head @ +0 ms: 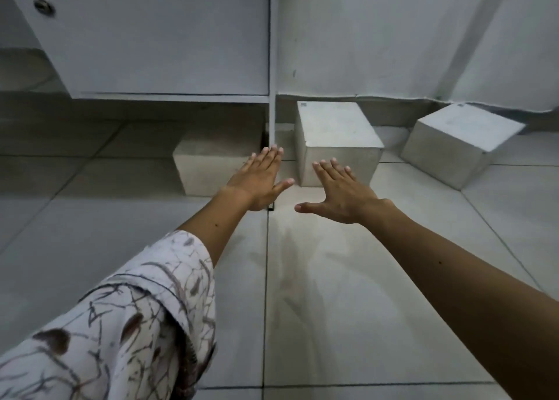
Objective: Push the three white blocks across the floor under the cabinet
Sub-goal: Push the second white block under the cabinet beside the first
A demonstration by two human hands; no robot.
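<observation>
Three white blocks stand on the tiled floor. The left block [208,163] sits partly under the white cabinet [157,36], in its shadow. The middle block [335,136] stands just right of the cabinet's side panel [272,118]. A third block [456,145], turned at an angle, rests near the wall at the right. My left hand [260,182] is flat with fingers spread, in front of the left block's right end. My right hand [341,194] is flat and spread too, its fingertips at the lower front face of the middle block. Neither hand holds anything.
A grey wall [393,36] rises behind the middle and right blocks. The cabinet door carries a round metal fitting [44,6]. Pale floor tiles [332,278] with dark grout lines stretch towards me. A patterned sleeve covers my left upper arm.
</observation>
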